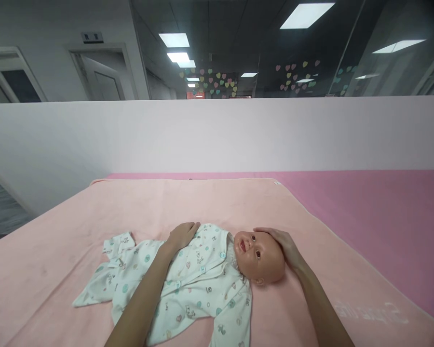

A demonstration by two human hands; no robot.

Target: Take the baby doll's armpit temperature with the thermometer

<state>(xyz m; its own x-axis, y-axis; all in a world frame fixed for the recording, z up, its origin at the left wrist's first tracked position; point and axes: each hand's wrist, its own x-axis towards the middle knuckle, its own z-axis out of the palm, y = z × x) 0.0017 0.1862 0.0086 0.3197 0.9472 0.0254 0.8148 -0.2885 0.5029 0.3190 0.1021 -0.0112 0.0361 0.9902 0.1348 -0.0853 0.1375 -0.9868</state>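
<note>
Left hand [183,234]: flat, open, on doll's romper [188,282].
Right hand [284,246]: open, cupping doll's head [262,257].
Underneath: pink blanket [166,202].

Doll head [262,258]: smooth plastic, slight sheen. Doll romper [198,284]: soft printed cloth, matt, wrinkled. Blanket [58,250] under doll: pale pink fleecy cloth, matt. Pink sheet [383,217], right of frame: smooth matt cloth. Partition [217,135], centre: smooth matt panel.

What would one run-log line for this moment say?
left hand: flat on doll's suit | right hand: cupping doll's head | doll: lying on blanket
</note>
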